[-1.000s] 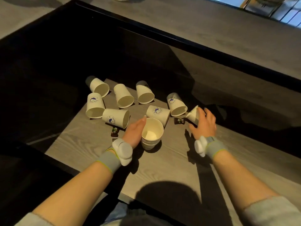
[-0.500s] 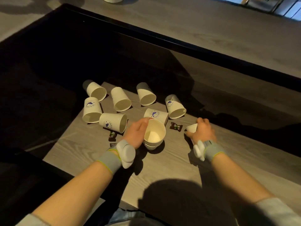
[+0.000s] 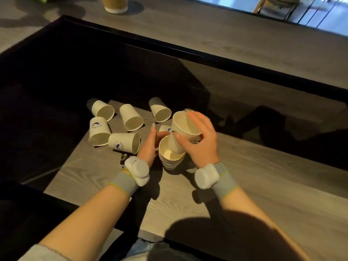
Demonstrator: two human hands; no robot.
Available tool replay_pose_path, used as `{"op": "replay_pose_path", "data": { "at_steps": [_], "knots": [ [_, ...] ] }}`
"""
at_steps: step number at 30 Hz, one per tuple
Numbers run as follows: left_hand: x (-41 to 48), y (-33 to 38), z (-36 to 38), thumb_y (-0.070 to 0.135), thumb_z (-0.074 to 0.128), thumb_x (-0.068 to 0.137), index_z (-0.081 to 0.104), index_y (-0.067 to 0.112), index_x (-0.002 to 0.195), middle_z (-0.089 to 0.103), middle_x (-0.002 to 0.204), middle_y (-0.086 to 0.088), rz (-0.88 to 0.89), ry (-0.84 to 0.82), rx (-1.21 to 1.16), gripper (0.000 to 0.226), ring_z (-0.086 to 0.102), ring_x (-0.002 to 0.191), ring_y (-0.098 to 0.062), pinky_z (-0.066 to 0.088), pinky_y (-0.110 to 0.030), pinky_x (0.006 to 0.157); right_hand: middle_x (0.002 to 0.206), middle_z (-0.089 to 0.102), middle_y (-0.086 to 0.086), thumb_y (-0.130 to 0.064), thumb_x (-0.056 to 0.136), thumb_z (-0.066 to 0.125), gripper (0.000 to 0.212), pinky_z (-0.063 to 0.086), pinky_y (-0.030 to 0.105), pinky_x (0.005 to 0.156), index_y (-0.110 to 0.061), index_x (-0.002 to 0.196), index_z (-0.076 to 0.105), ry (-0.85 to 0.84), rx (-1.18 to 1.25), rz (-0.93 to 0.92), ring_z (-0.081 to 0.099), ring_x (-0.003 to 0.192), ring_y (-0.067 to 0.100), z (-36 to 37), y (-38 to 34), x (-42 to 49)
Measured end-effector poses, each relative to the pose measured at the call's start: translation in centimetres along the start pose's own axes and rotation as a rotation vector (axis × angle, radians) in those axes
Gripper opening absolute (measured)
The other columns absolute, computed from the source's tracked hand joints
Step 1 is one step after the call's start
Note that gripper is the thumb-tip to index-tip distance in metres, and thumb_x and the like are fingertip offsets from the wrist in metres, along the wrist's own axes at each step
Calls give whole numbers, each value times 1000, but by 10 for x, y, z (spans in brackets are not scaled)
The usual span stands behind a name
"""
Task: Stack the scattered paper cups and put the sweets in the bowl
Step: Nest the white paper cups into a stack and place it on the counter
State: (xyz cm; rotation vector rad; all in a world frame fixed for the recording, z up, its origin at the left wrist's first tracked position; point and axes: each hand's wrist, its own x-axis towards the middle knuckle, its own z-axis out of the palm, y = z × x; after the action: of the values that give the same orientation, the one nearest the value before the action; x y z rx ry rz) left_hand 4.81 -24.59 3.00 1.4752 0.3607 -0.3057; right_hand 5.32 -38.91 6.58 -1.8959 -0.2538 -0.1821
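An upright stack of paper cups [image 3: 170, 157] stands mid-table, and my left hand [image 3: 150, 146] steadies its left side. My right hand [image 3: 199, 142] grips another white paper cup [image 3: 185, 129], tilted, its base dipping into the stack's mouth. Several more white cups lie on their sides to the left and behind: one with a blue logo [image 3: 123, 143], one [image 3: 98, 131] further left, and three at the back [image 3: 103, 111] [image 3: 131, 117] [image 3: 160, 110]. A wrapped sweet [image 3: 123, 158] lies by my left wrist. No bowl is visible.
The wooden table [image 3: 263, 185] has a black raised border [image 3: 207, 59] behind it and dark shadow to the left. A brown paper cup [image 3: 114, 3] stands on the far surface at the top. Bare wood lies to the right of my hands.
My right hand picked up the cup lying at the right and carried it left, over the upright stack. My left hand stayed on the stack. The camera has come closer.
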Motion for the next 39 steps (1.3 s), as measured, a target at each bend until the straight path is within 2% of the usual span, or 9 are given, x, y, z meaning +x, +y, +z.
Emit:
{"op": "replay_pose_path", "data": {
  "at_steps": [4,8,10,18,23,25,28,30,39],
  "knots": [
    [-8,5,-1,56,23,94,53,22,129,55,134,-1,12,-111,76,57,51,123,-13,35,-34,107,150,26,-1,-41,82,62,71,16,31,116,-26,143,30,-442,-469,-102,18,138,8,15,25,-23],
    [-10,-4,4,30,21,102,30,16,144,35,132,11,20,-84,275,45,29,126,-1,20,-8,98,159,0,-7,-64,83,26,81,1,31,117,-27,147,-4,-571,-587,-63,-4,145,9,11,37,-26],
    [-10,-5,5,28,21,102,27,14,145,37,134,8,31,-58,271,45,30,126,-3,20,-2,85,159,-2,-8,-63,84,16,76,1,33,119,-27,147,-5,-598,-587,-40,-5,145,6,10,36,-22],
    [-2,-1,-7,27,21,102,26,14,146,28,154,-4,49,103,337,46,23,143,-16,15,-21,111,158,-5,-8,-37,98,24,59,1,25,114,-25,147,-6,-609,-363,33,-8,136,-7,33,28,-14],
    [7,-1,-28,25,30,101,44,8,136,46,142,-13,58,251,295,42,39,135,-24,24,-21,105,159,-1,-8,-42,95,18,59,3,29,117,-25,148,-1,-695,-362,-49,-6,137,-6,52,24,3],
    [9,-3,-26,26,31,101,52,5,127,57,129,-13,54,262,263,40,50,123,-25,34,-21,101,158,8,-8,-43,94,18,57,3,28,116,-29,148,4,-634,-314,-13,0,139,-4,47,28,12],
    [9,0,-17,25,28,101,52,6,126,53,112,-2,52,247,269,39,48,107,-17,32,-12,74,154,24,-2,-38,96,34,51,16,34,115,-26,145,24,-183,-269,151,18,142,13,27,50,35],
    [10,0,-13,27,27,101,47,10,132,47,114,2,30,268,257,40,44,114,-15,25,-10,84,150,28,7,-37,92,47,54,26,40,111,-19,141,32,16,-399,319,26,138,25,13,71,54],
    [14,-5,-18,36,26,100,44,19,137,47,136,-3,-19,261,253,44,42,126,-18,27,-29,108,143,36,20,-41,75,69,89,33,47,105,-11,144,20,-140,-506,694,35,130,41,14,119,96]
  ]
}}
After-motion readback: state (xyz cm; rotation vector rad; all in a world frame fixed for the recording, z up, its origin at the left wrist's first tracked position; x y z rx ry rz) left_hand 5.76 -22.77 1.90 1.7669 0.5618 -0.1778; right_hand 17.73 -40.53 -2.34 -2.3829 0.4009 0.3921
